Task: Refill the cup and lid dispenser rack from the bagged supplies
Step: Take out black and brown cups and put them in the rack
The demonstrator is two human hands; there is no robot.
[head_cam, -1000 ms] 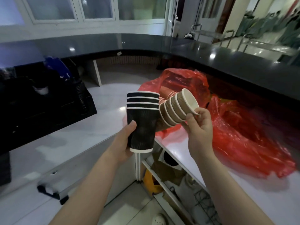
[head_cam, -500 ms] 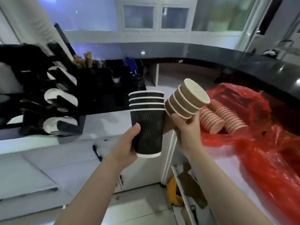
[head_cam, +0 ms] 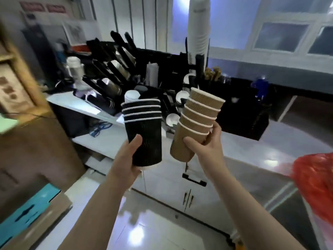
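**Black and kraft cup stacks in hand, rack ahead**

Black ripple cups point(head_cam: 142, 130): stack of about 4, left hand point(head_cam: 126, 165) wrapped round the lowest cup, thumb on the front wall. Long axis near upright, rims up, slight lean away. Kraft brown cups point(head_cam: 196, 121): stack of about 5, right hand point(head_cam: 207, 147) clamped on the lower cups, thumb across the front. Long axis tilted, rims up and to the right. Gripping low leaves the rim end free, likely so each stack can be fed into a slot. 1 colour per hand probably keeps the sorts apart.

Both stacks are in the air, near each other but not touching, above the white desk point(head_cam: 252, 154). Red bag point(head_cam: 317, 186) sits on it at far right. Beyond: black dispenser rack point(head_cam: 115, 73) with slanted channels, some holding cups and lids; which are short is too blurred to tell.
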